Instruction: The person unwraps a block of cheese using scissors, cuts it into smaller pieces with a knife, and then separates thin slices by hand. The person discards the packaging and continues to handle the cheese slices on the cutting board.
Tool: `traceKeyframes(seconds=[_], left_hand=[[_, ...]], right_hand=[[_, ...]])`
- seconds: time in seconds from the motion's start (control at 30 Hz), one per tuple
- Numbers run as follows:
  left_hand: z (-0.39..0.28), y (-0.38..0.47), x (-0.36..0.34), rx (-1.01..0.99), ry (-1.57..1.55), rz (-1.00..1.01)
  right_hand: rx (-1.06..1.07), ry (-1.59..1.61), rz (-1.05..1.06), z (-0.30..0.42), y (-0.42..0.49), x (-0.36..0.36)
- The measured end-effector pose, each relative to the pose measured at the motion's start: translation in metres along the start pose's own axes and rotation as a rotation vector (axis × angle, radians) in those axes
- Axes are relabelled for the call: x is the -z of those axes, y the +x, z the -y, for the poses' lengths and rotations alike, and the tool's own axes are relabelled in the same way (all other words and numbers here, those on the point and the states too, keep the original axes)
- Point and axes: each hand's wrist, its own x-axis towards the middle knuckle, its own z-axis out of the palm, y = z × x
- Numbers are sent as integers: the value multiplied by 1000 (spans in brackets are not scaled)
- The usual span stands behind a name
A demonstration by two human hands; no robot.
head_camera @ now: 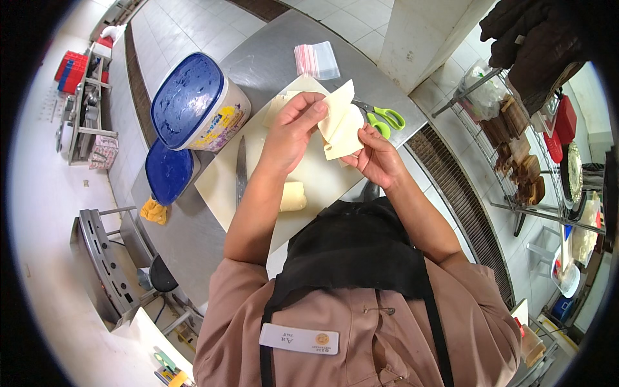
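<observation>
My left hand [295, 128] pinches the upper edge of thin, pale yellow square sheets [341, 128], possibly dough wrappers or cheese slices. One corner of the top sheet is lifted and folded back. At the lower right edge of the same sheets, my right hand [377, 157] holds on with thumb and fingers. Beneath both hands lies a white cutting board [227, 179]. More pale sheets [275, 109] rest on it, partly hidden by my left hand. A pale yellow block [292, 196] with a rounded end sits near my left forearm, beside a long knife [241, 169].
Green-handled scissors [382, 121] lie right of the board on the steel table [271, 48]. Small clear bags with red stripes [316, 60] are at the far side. A blue-lidded plastic tub [193, 101], another blue lid [169, 171] and a yellow cloth [154, 211] are leftward. A wire shelf [512, 159] stands right.
</observation>
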Motion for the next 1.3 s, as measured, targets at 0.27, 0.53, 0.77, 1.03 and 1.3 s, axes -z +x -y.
traceKeyframes(seconds=[0.27,0.53,0.77,1.03,1.3], left_hand=[[-15,-6,-10,-125,406,9],[-12,-4,-8,-144,324,-23],[-6,11,44,-250,112,-93],[27,11,70,17,602,-241],[26,8,45,53,604,-50]], right_hand=[[-4,100,8,2,-6,-10],[57,-68,-43,2,-3,-13],[85,-211,-204,7,-7,-8],[132,-350,-283,12,-7,-11],[99,-121,-262,7,-5,-2]])
